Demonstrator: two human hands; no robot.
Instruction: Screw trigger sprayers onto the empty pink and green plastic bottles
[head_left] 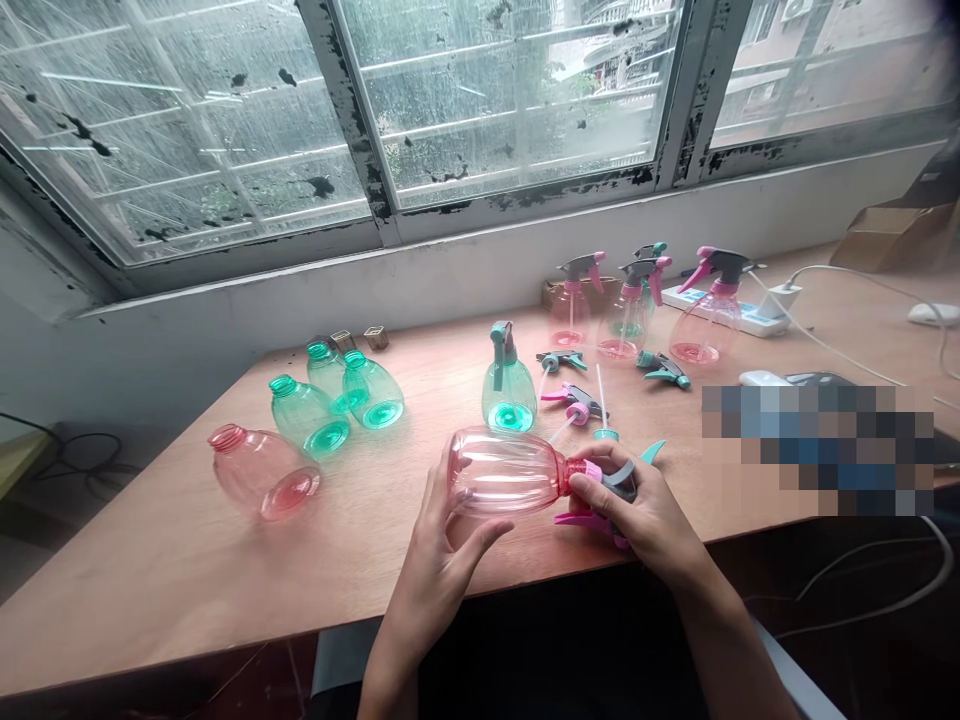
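Note:
A clear pink spray bottle lies sideways in the air above the table's front edge, its neck pointing right. My left hand cups the base end, thumb held away from the plastic. At the neck, my right hand pinches the pink collar of a grey trigger sprayer head. Part of that head is hidden behind the fingers. Below it, a pink trigger of another sprayer head shows beside my right hand. Loose sprayer heads, one with a pink collar, lie just beyond the bottle.
On the left stand a pink bottle and three green bottles without heads. A green bottle with a head stands mid-table. Several assembled bottles, one pink, stand at the back right near a power strip. Windows line the far wall.

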